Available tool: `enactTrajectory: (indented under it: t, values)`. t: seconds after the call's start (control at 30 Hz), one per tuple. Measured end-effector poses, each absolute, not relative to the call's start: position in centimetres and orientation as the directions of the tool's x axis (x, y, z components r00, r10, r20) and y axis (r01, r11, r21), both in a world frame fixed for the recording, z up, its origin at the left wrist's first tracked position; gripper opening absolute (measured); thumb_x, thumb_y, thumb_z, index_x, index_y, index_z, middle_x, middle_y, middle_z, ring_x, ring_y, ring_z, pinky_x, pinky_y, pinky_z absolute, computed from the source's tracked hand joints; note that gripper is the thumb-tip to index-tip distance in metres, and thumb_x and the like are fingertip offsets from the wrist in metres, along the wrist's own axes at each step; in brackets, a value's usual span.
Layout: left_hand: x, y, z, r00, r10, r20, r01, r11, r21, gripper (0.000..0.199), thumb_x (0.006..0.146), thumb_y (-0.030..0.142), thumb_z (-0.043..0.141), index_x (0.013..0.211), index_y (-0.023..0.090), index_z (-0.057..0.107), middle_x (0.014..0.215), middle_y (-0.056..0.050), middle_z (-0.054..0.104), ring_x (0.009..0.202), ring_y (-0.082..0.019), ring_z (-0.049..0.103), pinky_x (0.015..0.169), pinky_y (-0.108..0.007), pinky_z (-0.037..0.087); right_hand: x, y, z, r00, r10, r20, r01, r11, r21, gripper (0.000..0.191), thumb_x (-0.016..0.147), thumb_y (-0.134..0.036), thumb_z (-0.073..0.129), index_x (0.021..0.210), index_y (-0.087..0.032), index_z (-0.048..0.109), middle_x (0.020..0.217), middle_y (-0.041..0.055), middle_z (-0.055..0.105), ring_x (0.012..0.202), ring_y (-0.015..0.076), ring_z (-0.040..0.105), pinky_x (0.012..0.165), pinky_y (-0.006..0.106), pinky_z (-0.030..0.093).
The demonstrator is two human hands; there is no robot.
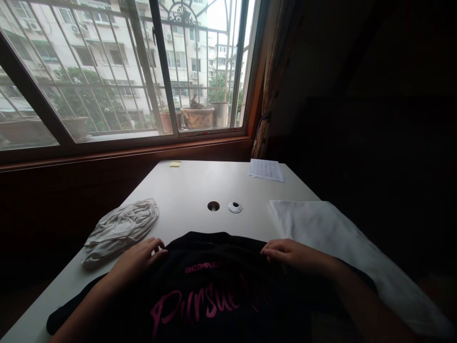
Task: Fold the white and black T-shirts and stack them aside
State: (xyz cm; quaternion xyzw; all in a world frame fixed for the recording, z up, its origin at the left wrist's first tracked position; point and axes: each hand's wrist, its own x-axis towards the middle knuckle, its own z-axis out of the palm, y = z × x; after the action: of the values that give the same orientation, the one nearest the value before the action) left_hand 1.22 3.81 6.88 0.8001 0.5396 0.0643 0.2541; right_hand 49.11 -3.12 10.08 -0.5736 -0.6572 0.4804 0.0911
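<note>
A black T-shirt (210, 286) with pink lettering lies spread on the white table, its collar edge toward the window. My left hand (148, 252) is at the shirt's left shoulder, fingers curled and thumb pinching the fabric edge. At the opposite shoulder, my right hand (280, 250) has its fingers closed on the cloth. Both forearms cross over the sleeves. The lower part of the shirt is dark and runs out of view at the bottom.
The white table (193, 186) holds a crumpled off-white cloth (123, 226) at left and folded white fabric (321, 228) at right. Papers (266, 170), a yellow note (175, 164), a cable hole (213, 206) and its round cover (234, 207) are farther back, before a barred window (200, 71).
</note>
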Motion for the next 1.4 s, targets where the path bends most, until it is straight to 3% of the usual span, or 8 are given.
enactTrajectory:
  t: [0.13, 0.23, 0.37, 0.6, 0.93, 1.1, 1.23, 1.4]
  values:
    - [0.7, 3.5, 6.6, 0.414, 0.891, -0.186, 0.842, -0.297, 0.451, 0.028, 0.09, 0.047, 0.054, 0.104, 0.027, 0.068, 0.104, -0.005, 0.071, 0.092, -0.025, 0.066, 0.08, -0.032, 0.047, 50.1, -3.3, 8.5, -0.163, 0.922, -0.351, 0.773, -0.102, -0.626, 0.034, 0.09, -0.048, 0.057, 0.113, -0.025, 0.068, 0.113, 0.0063, 0.07, 0.077, 0.0193, 0.067, 0.066, 0.029, 0.051]
    - [0.5, 3.1, 6.8, 0.41, 0.894, -0.181, 0.869, -0.322, 0.375, 0.022, 0.09, 0.039, 0.053, 0.1, 0.028, 0.07, 0.105, -0.004, 0.071, 0.095, -0.025, 0.066, 0.077, -0.032, 0.045, 50.3, -3.4, 7.8, -0.11, 0.961, -0.254, 0.881, -0.024, -0.472, 0.027, 0.079, -0.038, 0.07, 0.103, -0.025, 0.071, 0.114, 0.0067, 0.069, 0.094, 0.0246, 0.067, 0.078, 0.031, 0.05]
    - [0.9, 2.9, 7.5, 0.343, 0.925, -0.163, 0.928, -0.308, 0.209, 0.025, 0.093, 0.035, 0.049, 0.091, 0.028, 0.074, 0.098, -0.006, 0.072, 0.093, -0.027, 0.068, 0.071, -0.033, 0.043, 50.0, -3.2, 8.2, -0.06, 0.946, -0.317, 0.939, -0.055, -0.34, 0.007, 0.075, -0.031, 0.069, 0.077, -0.024, 0.07, 0.086, 0.0046, 0.072, 0.076, 0.0232, 0.066, 0.064, 0.031, 0.045]
    - [1.5, 4.4, 10.0, 0.24, 0.97, 0.044, 0.97, -0.241, 0.019, 0.03, 0.096, 0.037, 0.046, 0.102, 0.026, 0.072, 0.104, -0.008, 0.074, 0.092, -0.028, 0.069, 0.068, -0.032, 0.042, 52.0, -0.7, 8.8, -0.132, 0.99, -0.054, 0.888, 0.094, -0.45, 0.013, 0.086, -0.037, 0.055, 0.082, -0.026, 0.061, 0.091, 0.0051, 0.071, 0.085, 0.0247, 0.065, 0.077, 0.035, 0.049]
    - [5.6, 14.8, 13.5, 0.209, 0.897, 0.389, 0.952, -0.277, 0.128, 0.023, 0.1, 0.025, 0.042, 0.106, 0.019, 0.063, 0.101, -0.011, 0.071, 0.087, -0.025, 0.067, 0.075, -0.033, 0.044, 54.1, 8.7, 11.7, 0.2, 0.896, 0.397, 0.951, -0.08, -0.297, 0.026, 0.1, -0.04, 0.043, 0.11, -0.024, 0.061, 0.107, 0.0117, 0.072, 0.092, 0.0298, 0.065, 0.074, 0.036, 0.044]
    - [8.8, 20.5, 13.7, 0.168, 0.823, 0.542, 0.942, -0.297, 0.159, 0.035, 0.101, 0.012, 0.033, 0.127, 0.012, 0.057, 0.129, -0.019, 0.064, 0.118, -0.03, 0.061, 0.098, -0.041, 0.045, 52.4, 13.2, 13.4, 0.192, 0.762, 0.619, 0.981, -0.135, -0.138, 0.033, 0.104, -0.033, 0.037, 0.119, -0.018, 0.062, 0.118, 0.0173, 0.066, 0.111, 0.0358, 0.054, 0.089, 0.046, 0.042]
    - [9.8, 19.0, 12.1, 0.364, 0.726, 0.583, 0.858, -0.505, 0.093, 0.04, 0.099, 0.011, 0.041, 0.138, 0.012, 0.051, 0.152, -0.019, 0.045, 0.141, -0.032, 0.042, 0.117, -0.048, 0.036, 48.5, 12.0, 12.4, 0.074, 0.819, 0.569, 0.994, -0.015, -0.108, 0.027, 0.099, -0.025, 0.046, 0.119, -0.017, 0.062, 0.125, 0.0179, 0.061, 0.115, 0.0359, 0.049, 0.095, 0.048, 0.042]
    - [6.0, 8.3, 9.3, 0.612, 0.673, 0.415, 0.686, -0.713, 0.144, 0.024, 0.1, 0.028, 0.054, 0.122, 0.026, 0.062, 0.133, -0.008, 0.059, 0.127, -0.028, 0.053, 0.109, -0.047, 0.047, 42.9, 1.8, 10.2, -0.268, 0.903, 0.335, 0.875, 0.373, -0.307, 0.009, 0.097, -0.026, 0.056, 0.092, -0.022, 0.062, 0.1, 0.0068, 0.062, 0.096, 0.0229, 0.059, 0.088, 0.036, 0.049]
